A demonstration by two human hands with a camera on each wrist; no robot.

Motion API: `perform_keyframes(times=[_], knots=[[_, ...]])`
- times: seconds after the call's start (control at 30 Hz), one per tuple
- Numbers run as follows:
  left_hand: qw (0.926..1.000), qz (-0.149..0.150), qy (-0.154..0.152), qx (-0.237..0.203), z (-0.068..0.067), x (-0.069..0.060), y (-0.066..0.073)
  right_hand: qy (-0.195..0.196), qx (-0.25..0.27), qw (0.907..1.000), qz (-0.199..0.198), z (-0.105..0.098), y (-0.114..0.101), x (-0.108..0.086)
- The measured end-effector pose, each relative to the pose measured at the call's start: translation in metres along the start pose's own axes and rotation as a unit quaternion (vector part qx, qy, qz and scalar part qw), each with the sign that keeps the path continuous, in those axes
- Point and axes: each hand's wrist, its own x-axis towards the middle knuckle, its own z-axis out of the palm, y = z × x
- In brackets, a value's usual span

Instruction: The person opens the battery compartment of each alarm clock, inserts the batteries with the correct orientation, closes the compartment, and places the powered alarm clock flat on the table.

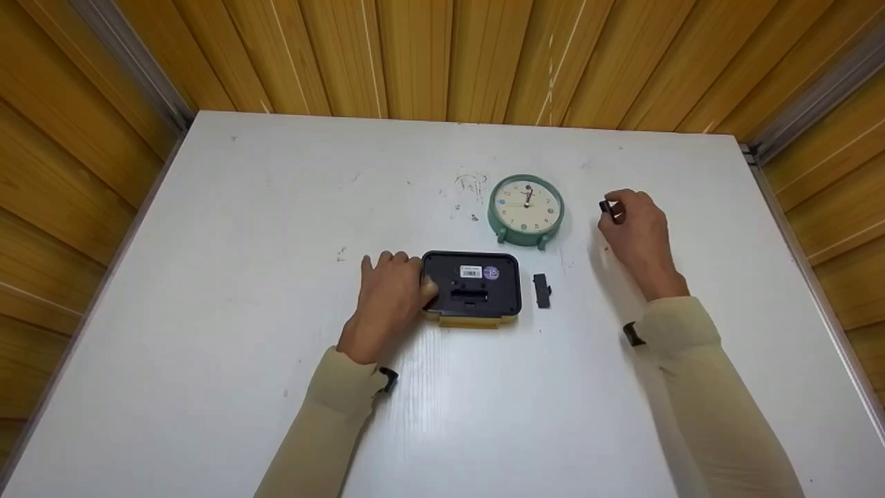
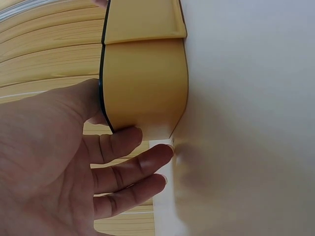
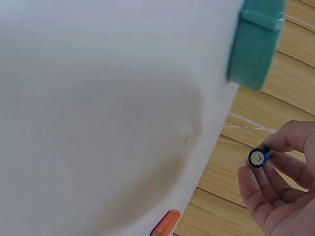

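Right-wrist view showed us a dark battery [image 3: 257, 158] pinched between the thumb and fingers of the right hand [image 1: 632, 232], its round end toward the camera. From the head view, we saw that hand raised over the right part of the white table [image 1: 228, 290]. Our left hand [image 1: 390, 283] gripped the left end of a yellow case [image 2: 142, 81], its thumb on the black back and the fingertips at the yellow side. That case lay back upward near the table's middle, with a battery slot [image 1: 469, 295] showing. Just to its right, we had a small black cover [image 1: 542, 291] lying apart from it. Farther away and slightly right, a green clock [image 1: 525, 207] lay dial up, left of the battery. Below the right hand, we glimpsed an orange cylinder [image 3: 169, 223], partly cut off. Wooden slats [image 1: 415, 62] rose beyond the far edge.
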Motion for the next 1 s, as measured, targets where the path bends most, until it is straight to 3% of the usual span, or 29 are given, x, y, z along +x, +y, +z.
perform_keyframes(times=[0.13, 0.33, 0.67, 1.0], knots=[[0.9999, 0.007, 0.015, 0.004, 0.001, 0.0, 0.0, 0.026, 0.01, 0.9996, -0.008, 0.005, -0.005, -0.007], [1.0, 0.002, 0.009, -0.003, 0.001, 0.0, 0.0, 0.05, 0.018, 0.9985, -0.008, 0.011, -0.006, -0.014], [0.9999, -0.004, -0.004, -0.009, -0.001, 0.002, 0.001, 0.052, 0.06, 0.9961, 0.041, 0.005, -0.013, -0.02], [0.9999, -0.005, -0.01, -0.003, 0.001, 0.001, 0.0, 0.062, 0.093, 0.9929, 0.039, 0.007, -0.011, -0.028]])
